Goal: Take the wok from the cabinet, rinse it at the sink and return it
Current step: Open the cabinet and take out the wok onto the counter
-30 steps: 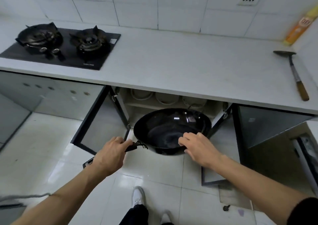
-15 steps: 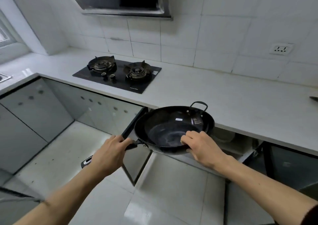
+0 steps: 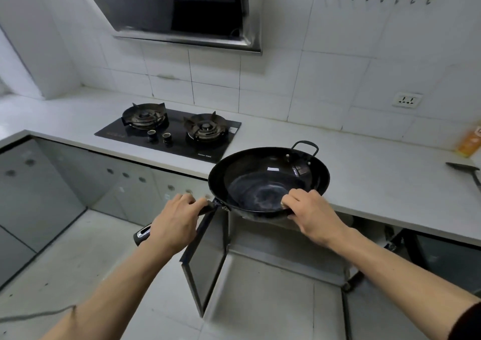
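- The white stone table runs along the tiled wall, with a black glass two-burner gas hob set into it.
- The round black metal wok, glossy and empty, with a small loop handle on its far rim, is held in the air over the table's front edge, above the open grey cabinet door.
- The left hand grips the wok's long black handle.
- The right hand pinches the near rim, fingers curled inside.
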A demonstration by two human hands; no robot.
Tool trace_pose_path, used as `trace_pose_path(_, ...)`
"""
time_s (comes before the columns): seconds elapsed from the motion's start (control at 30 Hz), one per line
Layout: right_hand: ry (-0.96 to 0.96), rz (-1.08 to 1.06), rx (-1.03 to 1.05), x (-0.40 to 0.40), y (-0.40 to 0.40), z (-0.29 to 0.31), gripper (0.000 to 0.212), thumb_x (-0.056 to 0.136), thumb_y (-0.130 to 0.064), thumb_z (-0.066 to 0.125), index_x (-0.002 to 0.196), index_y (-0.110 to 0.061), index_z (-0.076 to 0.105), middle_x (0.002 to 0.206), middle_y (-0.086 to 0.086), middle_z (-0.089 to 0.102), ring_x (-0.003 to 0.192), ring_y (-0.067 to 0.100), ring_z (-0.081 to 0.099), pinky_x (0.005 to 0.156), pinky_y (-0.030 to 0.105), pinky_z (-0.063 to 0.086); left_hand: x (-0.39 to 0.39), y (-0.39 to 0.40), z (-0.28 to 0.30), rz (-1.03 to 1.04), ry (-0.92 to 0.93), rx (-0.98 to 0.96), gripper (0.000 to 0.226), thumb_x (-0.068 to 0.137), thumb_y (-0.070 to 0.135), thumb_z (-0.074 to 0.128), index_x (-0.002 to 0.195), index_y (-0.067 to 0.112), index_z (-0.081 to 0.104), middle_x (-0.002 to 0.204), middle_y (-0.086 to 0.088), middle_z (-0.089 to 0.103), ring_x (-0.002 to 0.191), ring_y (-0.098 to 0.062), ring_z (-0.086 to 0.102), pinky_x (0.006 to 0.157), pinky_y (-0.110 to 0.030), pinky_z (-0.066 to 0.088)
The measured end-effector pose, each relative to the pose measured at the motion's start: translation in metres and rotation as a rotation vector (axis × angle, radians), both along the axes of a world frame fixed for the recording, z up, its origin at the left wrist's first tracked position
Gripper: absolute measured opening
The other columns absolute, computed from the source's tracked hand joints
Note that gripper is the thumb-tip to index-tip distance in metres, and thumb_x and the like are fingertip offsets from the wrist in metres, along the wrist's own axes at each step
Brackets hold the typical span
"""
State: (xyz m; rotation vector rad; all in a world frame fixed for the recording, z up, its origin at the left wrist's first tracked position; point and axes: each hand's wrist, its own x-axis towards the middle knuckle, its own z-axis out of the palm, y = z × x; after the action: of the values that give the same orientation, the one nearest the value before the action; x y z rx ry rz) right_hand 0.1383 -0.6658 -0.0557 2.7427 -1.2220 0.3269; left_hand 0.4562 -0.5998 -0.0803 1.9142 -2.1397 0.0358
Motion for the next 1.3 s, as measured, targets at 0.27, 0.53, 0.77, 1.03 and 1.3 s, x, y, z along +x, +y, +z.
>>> trace_pose_path(0.27, 0.005, -0.056, 0.027, -0.004, -0.088, -0.018, 0.026, 0.078, -0.009, 0.074, 0.094, -0.019, 0.057, 0.091, -0.001, 0.058, 0.08, 0.021, 0.054, 0.068, 0.03, 0.035, -0.003, -0.101, -0.014, -0.02, -0.055, 0.013, 0.046, 0.078, 0.01, 0.063, 0.113, 0.036, 0.047, 0.097, 0.002, 0.054, 0.087, -0.022, 0.047, 0.062, -0.03, 0.038)
trace_pose_path(0.53, -0.016, -0.009, 0.122, -0.022, -0.219, -0.047, 0.028, 0.077, -0.012, 0.076, 0.09, -0.021, 0.053, 0.088, -0.004, 0.056, 0.078, 0.019, 0.054, 0.066, 0.03, 0.038, -0.026, -0.219, -0.027, 0.049, -0.059, 0.097, 0.04, 0.081, 0.011, 0.062, 0.113, 0.033, 0.049, 0.1, 0.002, 0.055, 0.09, -0.021, 0.048, 0.065, -0.033, 0.049)
trace_pose_path(0.77, -0.039, -0.016, 0.2, -0.027, -0.288, -0.057, 0.032, 0.075, -0.011, 0.077, 0.087, -0.023, 0.05, 0.084, -0.008, 0.053, 0.072, 0.013, 0.048, 0.064, 0.026, 0.035, -0.031, -0.284, -0.032, 0.073, -0.063, 0.158, 0.043, 0.083, 0.013, 0.058, 0.119, 0.035, 0.046, 0.105, 0.002, 0.054, 0.092, -0.022, 0.048, 0.072, -0.036, 0.051)
trace_pose_path(1.03, -0.033, -0.046, 0.236, -0.008, -0.333, -0.063, 0.02, 0.085, -0.016, 0.069, 0.093, -0.022, 0.051, 0.091, -0.007, 0.053, 0.079, 0.014, 0.048, 0.071, 0.028, 0.036, -0.01, -0.339, -0.034, 0.026, -0.084, 0.149, 0.042, 0.086, 0.013, 0.057, 0.12, 0.035, 0.048, 0.106, 0.003, 0.054, 0.095, -0.021, 0.049, 0.075, -0.032, 0.048)
trace_pose_path(1.3, -0.028, -0.103, 0.244, 0.01, -0.364, -0.07, 0.017, 0.087, -0.017, 0.065, 0.095, -0.022, 0.051, 0.093, -0.008, 0.052, 0.081, 0.013, 0.046, 0.073, 0.028, 0.037, 0.011, -0.385, -0.042, -0.008, -0.101, 0.145, 0.047, 0.081, 0.007, 0.059, 0.119, 0.033, 0.051, 0.107, 0.001, 0.056, 0.093, -0.022, 0.049, 0.077, -0.032, 0.046)
